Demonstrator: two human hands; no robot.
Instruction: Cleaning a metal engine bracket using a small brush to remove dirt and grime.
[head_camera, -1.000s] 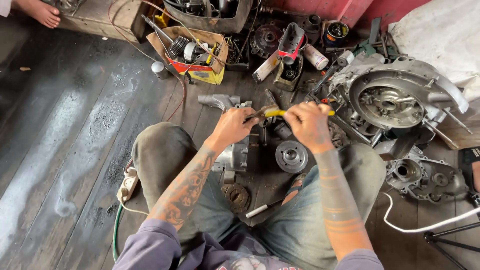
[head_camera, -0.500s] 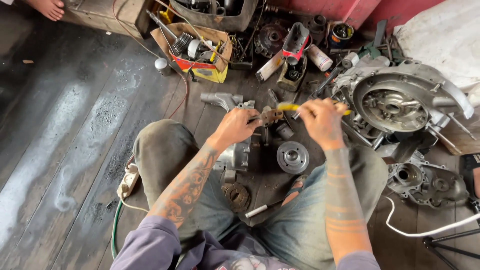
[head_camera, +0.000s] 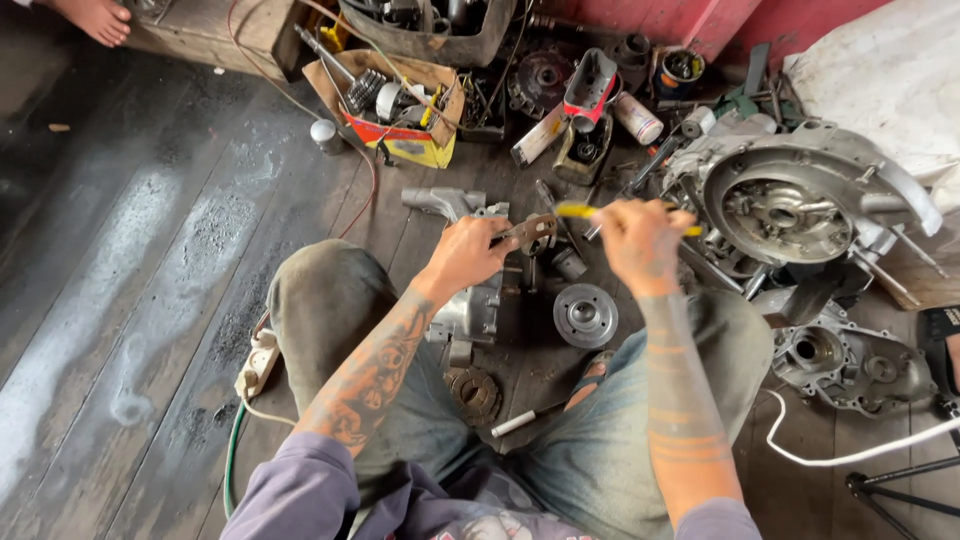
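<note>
Clearly, both hands are busy above the dark wooden floor (head_camera: 150, 250), between the person's knees. The left hand (head_camera: 468, 252) is closed around a small flat metal part (head_camera: 532, 230), brownish and dirty; only its right end comes out from the fingers, so its full shape is hard to tell. The right hand (head_camera: 640, 240) is closed in a fist on a yellow-handled tool (head_camera: 575, 211). The handle shows to the left of the fist and a short yellow piece shows on the right side, but the middle is hidden inside the hand, and the whole tool is blurred. Its left end comes very near to the metal part; I cannot tell if they touch.

Just below the hands lie a grey engine casing (head_camera: 470, 310), partly covered by the left forearm, and a round ribbed disc (head_camera: 585, 315). A large engine case (head_camera: 800, 210) stands to the right, and another casing half (head_camera: 850, 365) lies near the right knee. At the top, a cardboard box (head_camera: 395, 105) holds tools, too crowded to name one by one. A bare foot (head_camera: 95, 18) of another person is cut off at the top left corner.
</note>
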